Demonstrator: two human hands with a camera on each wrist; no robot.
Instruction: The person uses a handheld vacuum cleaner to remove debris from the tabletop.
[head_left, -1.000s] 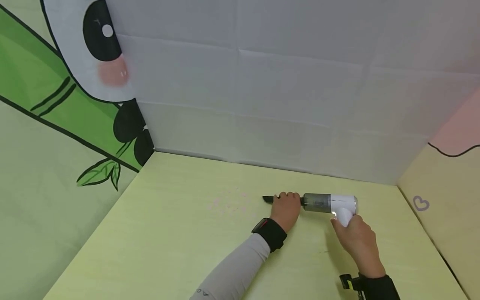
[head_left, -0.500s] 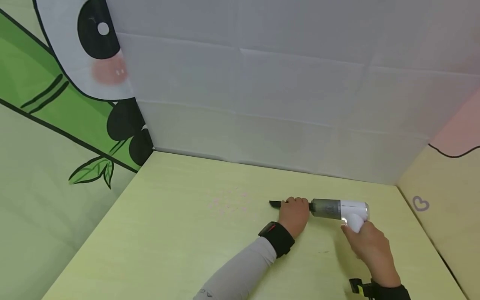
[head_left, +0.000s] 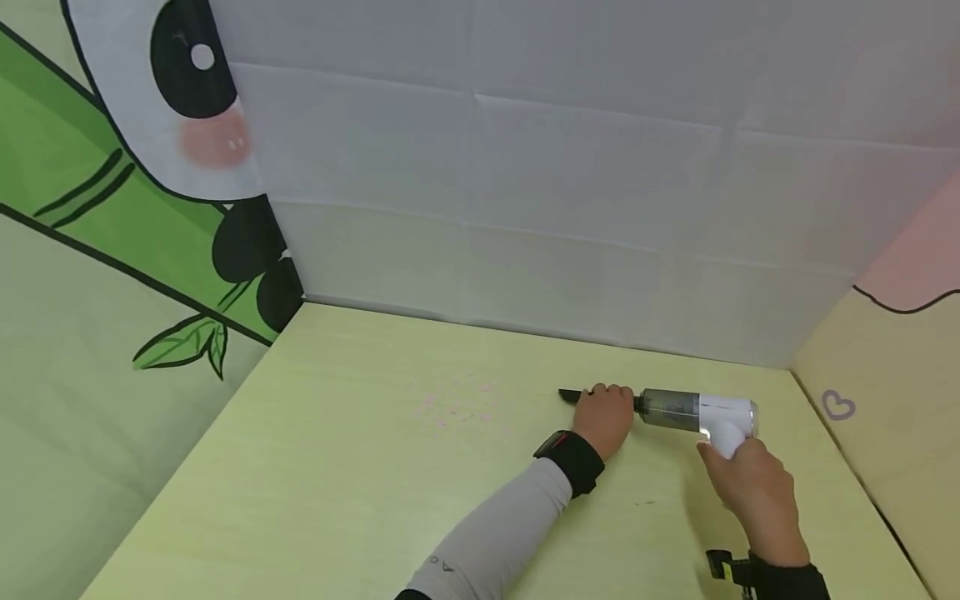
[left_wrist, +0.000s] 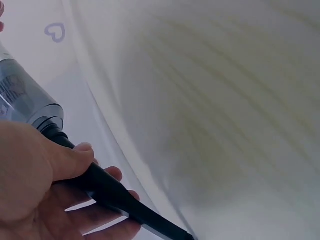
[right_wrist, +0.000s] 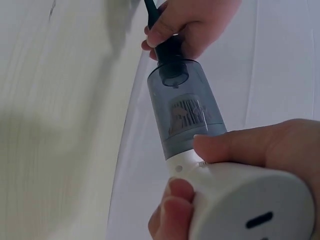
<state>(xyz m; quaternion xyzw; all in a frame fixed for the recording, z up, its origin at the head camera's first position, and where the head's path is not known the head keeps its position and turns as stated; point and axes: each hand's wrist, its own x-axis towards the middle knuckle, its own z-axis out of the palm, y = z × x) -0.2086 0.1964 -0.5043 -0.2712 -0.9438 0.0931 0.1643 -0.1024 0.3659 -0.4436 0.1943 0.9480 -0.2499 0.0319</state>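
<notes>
A handheld vacuum cleaner (head_left: 727, 410) with a white body and a smoky see-through dust cup (head_left: 671, 409) is held level over the table. My right hand (head_left: 757, 492) grips its white handle; in the right wrist view the thumb (right_wrist: 240, 147) lies along the body near the cup. My left hand (head_left: 604, 418) holds the black crevice nozzle (left_wrist: 117, 190) at the front, thumb on one side and fingers beneath in the left wrist view. The nozzle's flat tip points left. Pale pink specks (head_left: 453, 406) lie scattered on the table, left of the tip.
The pale yellow table (head_left: 300, 483) meets a grey-white sheet wall (head_left: 525, 208) at the back. A panda-and-bamboo print covers the left wall (head_left: 67, 417). On the right wall is a purple heart (head_left: 837, 406). A small dark mark (head_left: 643, 503) shows on the table.
Both hands have moved to the right with the vacuum cleaner, taking its nozzle farther from the pink specks. The grips look the same.
</notes>
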